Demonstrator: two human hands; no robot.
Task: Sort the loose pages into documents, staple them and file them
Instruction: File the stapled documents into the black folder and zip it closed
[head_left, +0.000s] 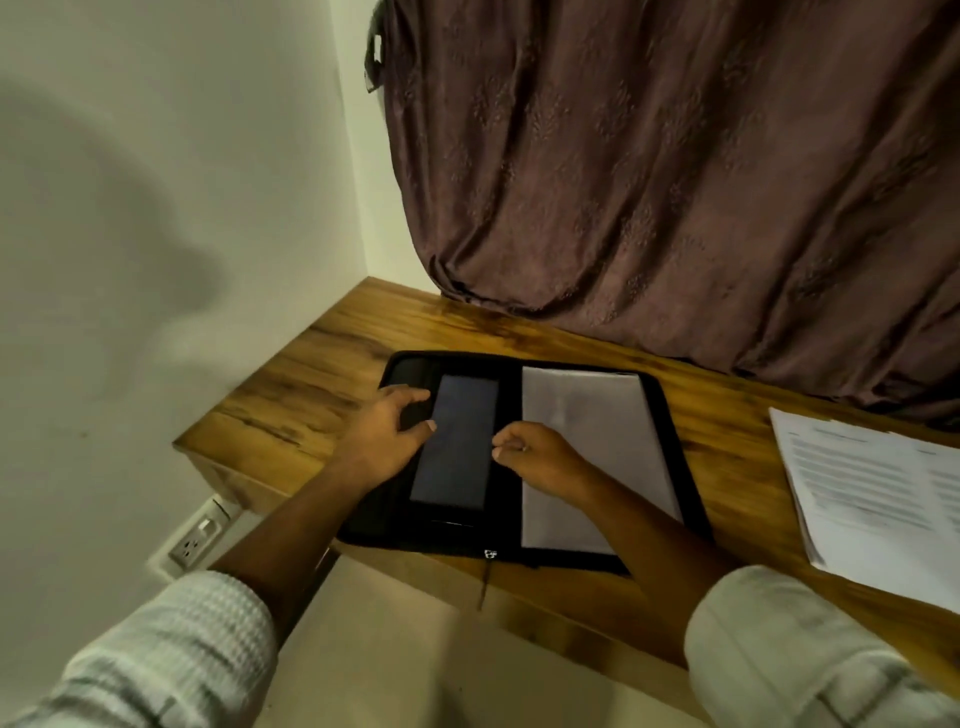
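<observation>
A black zip folder (680, 441) lies open flat on the wooden desk (322, 374). Its left half carries a dark grey pocket panel (460, 441); its right half holds white paper (597, 415). My left hand (384, 441) rests on the folder's left half, fingers spread over the edge of the grey panel. My right hand (540, 457) sits at the folder's spine with fingers curled on the inner edge of the white paper. A stack of printed pages (872, 493) lies on the desk to the right, apart from both hands.
A brown curtain (675, 182) hangs down onto the desk's back edge. A white wall runs along the left, with a power socket (195, 535) below the desk's left end. The folder's zip pull (488, 558) dangles over the front edge.
</observation>
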